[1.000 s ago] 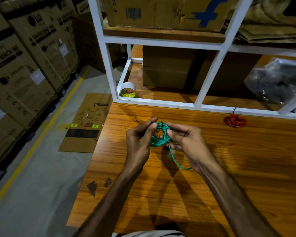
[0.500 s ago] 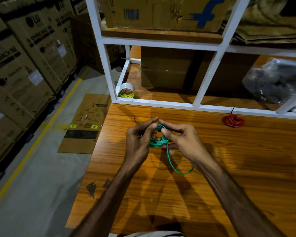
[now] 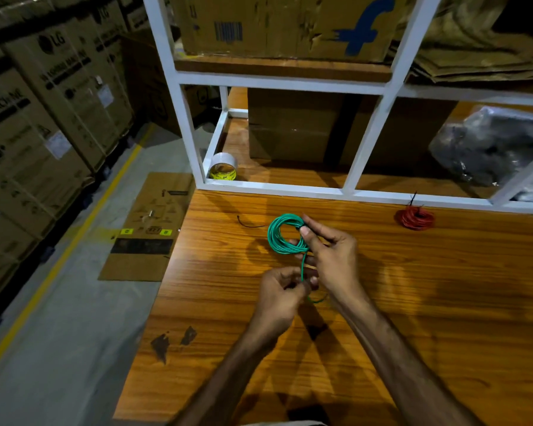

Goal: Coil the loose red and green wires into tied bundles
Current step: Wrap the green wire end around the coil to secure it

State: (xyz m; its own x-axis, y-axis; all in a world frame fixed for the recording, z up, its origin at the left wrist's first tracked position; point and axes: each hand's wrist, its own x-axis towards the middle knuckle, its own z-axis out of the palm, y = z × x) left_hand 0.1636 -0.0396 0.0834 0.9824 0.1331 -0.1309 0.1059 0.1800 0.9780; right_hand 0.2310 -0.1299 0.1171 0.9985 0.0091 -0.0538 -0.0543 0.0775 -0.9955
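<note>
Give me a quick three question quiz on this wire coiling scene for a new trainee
1. True or false: the red coil lies apart from both hands.
2. Which hand grips the green coil: A left hand, B right hand?
3. Fill in: the left hand pinches the green wire's loose ____.

Key: 1 true. 2 B. 3 tail; it hangs down from the coil to the left fingers, over the wooden table.

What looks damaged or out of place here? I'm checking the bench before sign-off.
Two dark chipped patches mar the wooden table near its left edge. A loose black tie lies alone left of the green wire coil. Flattened cardboard lies on the floor.
</note>
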